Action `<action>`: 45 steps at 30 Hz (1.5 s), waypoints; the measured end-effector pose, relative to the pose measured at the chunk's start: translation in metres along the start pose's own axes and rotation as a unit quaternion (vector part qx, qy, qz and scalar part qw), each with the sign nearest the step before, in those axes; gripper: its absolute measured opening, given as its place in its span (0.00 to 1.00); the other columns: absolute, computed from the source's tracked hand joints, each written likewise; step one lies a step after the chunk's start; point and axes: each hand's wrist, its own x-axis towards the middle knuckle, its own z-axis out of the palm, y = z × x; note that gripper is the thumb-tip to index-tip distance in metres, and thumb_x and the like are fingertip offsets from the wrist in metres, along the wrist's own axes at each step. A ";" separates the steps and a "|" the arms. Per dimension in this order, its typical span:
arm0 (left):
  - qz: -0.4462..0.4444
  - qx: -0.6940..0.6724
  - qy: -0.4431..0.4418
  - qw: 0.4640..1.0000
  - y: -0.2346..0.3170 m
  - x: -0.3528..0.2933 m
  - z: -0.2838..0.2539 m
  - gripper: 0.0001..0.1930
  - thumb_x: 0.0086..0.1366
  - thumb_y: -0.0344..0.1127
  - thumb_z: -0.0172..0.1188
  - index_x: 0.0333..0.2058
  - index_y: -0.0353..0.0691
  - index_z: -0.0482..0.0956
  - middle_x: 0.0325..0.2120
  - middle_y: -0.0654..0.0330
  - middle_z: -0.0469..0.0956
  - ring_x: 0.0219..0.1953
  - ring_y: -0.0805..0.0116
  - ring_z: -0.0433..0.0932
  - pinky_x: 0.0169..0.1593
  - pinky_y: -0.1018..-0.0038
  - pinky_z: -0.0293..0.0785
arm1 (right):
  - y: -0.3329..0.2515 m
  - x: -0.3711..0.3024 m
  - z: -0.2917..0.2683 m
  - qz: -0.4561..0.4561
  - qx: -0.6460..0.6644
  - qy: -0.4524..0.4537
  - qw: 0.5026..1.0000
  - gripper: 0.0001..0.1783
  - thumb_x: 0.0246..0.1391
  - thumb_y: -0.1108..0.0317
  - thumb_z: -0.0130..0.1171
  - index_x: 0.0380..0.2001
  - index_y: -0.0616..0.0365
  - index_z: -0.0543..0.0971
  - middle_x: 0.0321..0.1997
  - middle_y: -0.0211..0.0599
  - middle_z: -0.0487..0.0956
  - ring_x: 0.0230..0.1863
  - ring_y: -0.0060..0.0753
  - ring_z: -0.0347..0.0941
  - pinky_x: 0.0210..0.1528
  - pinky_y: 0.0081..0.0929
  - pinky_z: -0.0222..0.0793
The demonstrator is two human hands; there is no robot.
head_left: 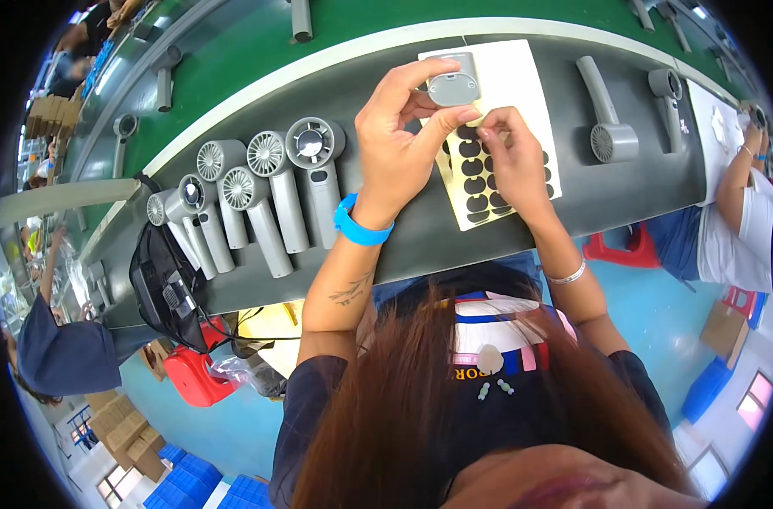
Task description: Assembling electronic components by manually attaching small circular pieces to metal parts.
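Observation:
My left hand (403,136) is closed around a grey handheld fan (454,88), whose rounded end with a small slot faces me. The rest of this fan is mostly hidden by the fingers and the viewing angle. Just below it, my right hand (515,161) is closed in a pinch over a pale yellow sheet (480,222) of black oval stickers (474,185). Thumb and forefinger meet near the sheet's upper part; whether a sticker is between them I cannot make out. White backing paper (509,72) extends beyond the stickers.
Several grey fans (272,182) lie grouped at the left of the dark bench (386,259). Two more fans (611,127) lie at the right. A black bag (162,284) hangs at the left edge. A green conveyor belt (234,68) runs beyond. Co-workers sit on both sides.

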 end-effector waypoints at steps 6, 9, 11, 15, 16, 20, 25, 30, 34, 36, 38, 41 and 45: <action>-0.004 -0.020 -0.032 0.999 0.007 -0.003 0.005 0.19 0.53 0.24 0.67 0.46 0.34 0.77 0.42 0.56 0.77 0.32 0.73 0.79 0.36 0.79 0.79 | -0.041 -0.014 -0.035 -0.145 0.262 0.120 0.947 0.18 0.55 0.84 0.51 0.47 0.60 0.63 0.35 0.35 0.72 0.42 0.27 0.71 0.48 0.23 0.66; -0.026 -0.062 -0.057 0.996 0.010 -0.006 0.006 0.19 0.55 0.23 0.65 0.47 0.35 0.78 0.44 0.56 0.76 0.32 0.73 0.79 0.37 0.79 0.79 | -0.065 -0.013 -0.045 -0.207 0.246 0.107 0.941 0.20 0.54 0.83 0.55 0.47 0.62 0.62 0.34 0.38 0.73 0.43 0.29 0.75 0.45 0.22 0.71; -0.032 -0.054 -0.076 0.995 0.009 -0.007 0.006 0.17 0.57 0.22 0.62 0.47 0.35 0.79 0.45 0.55 0.76 0.33 0.73 0.78 0.38 0.79 0.79 | -0.072 -0.012 -0.050 -0.197 0.240 0.088 0.947 0.20 0.53 0.84 0.55 0.46 0.63 0.62 0.35 0.38 0.73 0.45 0.31 0.75 0.46 0.23 0.72; -0.033 -0.037 -0.099 0.994 0.011 -0.005 0.008 0.17 0.57 0.21 0.62 0.46 0.35 0.80 0.45 0.54 0.76 0.33 0.73 0.78 0.38 0.80 0.78 | -0.077 -0.010 -0.053 -0.174 0.217 0.054 0.959 0.19 0.54 0.83 0.56 0.45 0.63 0.62 0.35 0.39 0.74 0.46 0.32 0.76 0.44 0.21 0.73; -0.034 -0.043 -0.100 0.994 0.011 -0.005 0.008 0.17 0.56 0.21 0.62 0.46 0.35 0.80 0.45 0.54 0.76 0.33 0.73 0.78 0.38 0.80 0.78 | -0.078 -0.010 -0.054 -0.168 0.211 0.052 0.961 0.19 0.54 0.83 0.56 0.45 0.63 0.62 0.35 0.39 0.74 0.46 0.31 0.76 0.44 0.21 0.74; -0.036 -0.037 -0.105 0.993 0.013 -0.007 0.008 0.18 0.55 0.21 0.62 0.47 0.35 0.79 0.45 0.54 0.76 0.33 0.73 0.78 0.37 0.80 0.78 | -0.081 -0.008 -0.056 -0.151 0.197 0.044 0.968 0.18 0.54 0.82 0.56 0.45 0.63 0.62 0.34 0.38 0.75 0.46 0.30 0.76 0.42 0.19 0.74; -0.031 -0.016 -0.107 0.994 0.013 -0.007 0.007 0.19 0.55 0.20 0.62 0.47 0.36 0.79 0.44 0.54 0.77 0.33 0.73 0.79 0.37 0.79 0.78 | -0.084 -0.008 -0.055 -0.131 0.166 0.057 0.976 0.17 0.53 0.82 0.57 0.44 0.62 0.64 0.33 0.37 0.76 0.43 0.26 0.77 0.39 0.18 0.76; -0.021 0.008 -0.111 0.994 0.016 -0.006 0.007 0.19 0.54 0.21 0.63 0.46 0.36 0.80 0.44 0.55 0.77 0.32 0.73 0.79 0.36 0.79 0.78 | -0.087 -0.008 -0.055 -0.130 0.159 0.064 0.977 0.18 0.52 0.83 0.57 0.44 0.62 0.64 0.32 0.37 0.77 0.42 0.27 0.77 0.38 0.19 0.76; -0.025 0.012 -0.106 0.994 0.016 -0.009 0.007 0.18 0.54 0.20 0.62 0.46 0.36 0.80 0.44 0.55 0.78 0.32 0.73 0.79 0.36 0.79 0.79 | -0.089 -0.010 -0.054 -0.118 0.140 0.063 0.981 0.19 0.51 0.83 0.57 0.44 0.62 0.64 0.32 0.38 0.77 0.43 0.27 0.77 0.39 0.19 0.76; -0.026 0.007 -0.102 0.994 0.016 -0.009 0.006 0.18 0.54 0.20 0.62 0.46 0.36 0.80 0.44 0.55 0.78 0.32 0.73 0.79 0.36 0.79 0.79 | -0.088 -0.010 -0.053 -0.124 0.145 0.064 0.980 0.18 0.51 0.83 0.57 0.44 0.62 0.64 0.32 0.38 0.77 0.42 0.27 0.77 0.39 0.19 0.76; -0.014 0.026 -0.112 0.993 0.017 -0.007 0.005 0.18 0.55 0.20 0.62 0.46 0.36 0.80 0.44 0.55 0.77 0.32 0.73 0.79 0.36 0.79 0.78 | -0.090 -0.010 -0.054 -0.130 0.150 0.062 0.978 0.18 0.51 0.83 0.57 0.44 0.62 0.64 0.32 0.38 0.77 0.42 0.27 0.77 0.39 0.19 0.76; -0.026 -0.006 -0.103 0.994 0.014 -0.009 0.006 0.18 0.55 0.20 0.62 0.46 0.36 0.80 0.44 0.55 0.77 0.32 0.73 0.79 0.35 0.79 0.78 | -0.093 -0.012 -0.054 -0.099 0.151 0.050 0.982 0.20 0.53 0.85 0.55 0.45 0.62 0.62 0.33 0.38 0.74 0.47 0.33 0.75 0.44 0.20 0.71; -0.020 0.022 -0.111 0.993 0.016 -0.008 0.005 0.17 0.56 0.21 0.61 0.46 0.36 0.80 0.44 0.55 0.77 0.32 0.73 0.79 0.36 0.79 0.78 | -0.097 -0.013 -0.054 -0.088 0.142 0.051 0.985 0.20 0.53 0.85 0.55 0.45 0.62 0.62 0.33 0.37 0.74 0.47 0.33 0.75 0.45 0.21 0.71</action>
